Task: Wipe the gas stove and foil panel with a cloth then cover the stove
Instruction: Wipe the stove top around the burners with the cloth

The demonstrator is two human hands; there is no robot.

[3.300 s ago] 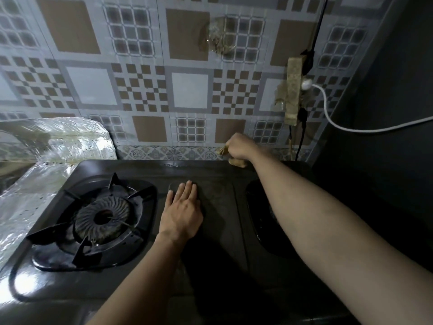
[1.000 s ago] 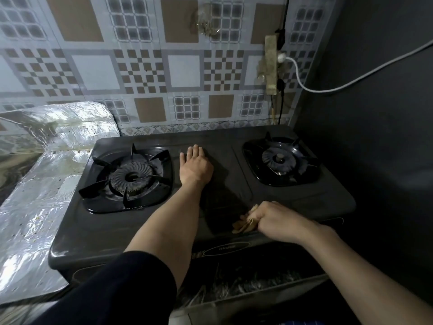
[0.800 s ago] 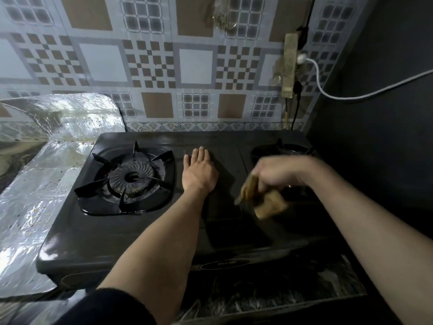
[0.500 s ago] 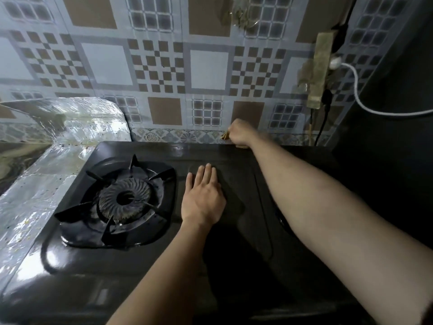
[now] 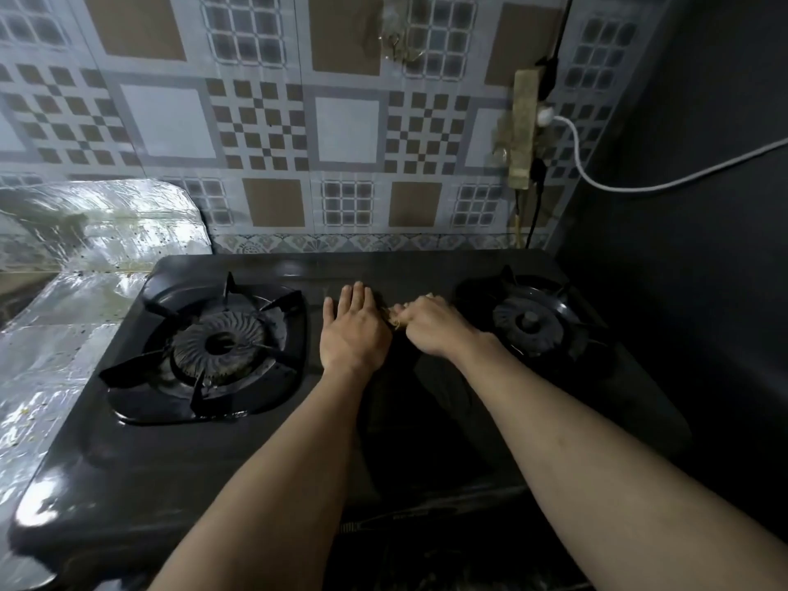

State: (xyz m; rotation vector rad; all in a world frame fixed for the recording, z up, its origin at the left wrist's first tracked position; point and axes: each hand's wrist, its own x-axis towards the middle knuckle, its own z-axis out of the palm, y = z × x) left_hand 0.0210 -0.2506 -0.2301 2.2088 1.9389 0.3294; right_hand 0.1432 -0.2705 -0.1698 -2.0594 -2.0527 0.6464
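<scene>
The black two-burner gas stove [image 5: 264,454] fills the middle of the head view. My left hand [image 5: 351,332] lies flat, fingers together, on the stove's centre panel between the burners. My right hand [image 5: 428,328] is right beside it, closed on a small tan cloth [image 5: 394,319] of which only a scrap shows at the knuckles. The cloth rests on the centre panel, touching or nearly touching my left hand. The crinkled foil panel [image 5: 64,317] covers the counter and low wall left of the stove.
The left burner [image 5: 217,345] and right burner [image 5: 531,322] have raised black pan supports. A patterned tiled wall stands behind. A power strip [image 5: 522,130] with a white cable [image 5: 639,187] hangs at the back right. A dark wall closes the right side.
My right hand has pulled the cloth from the stove's back edge toward me to the centre panel, beside my left hand. The left hand has stayed flat in place.
</scene>
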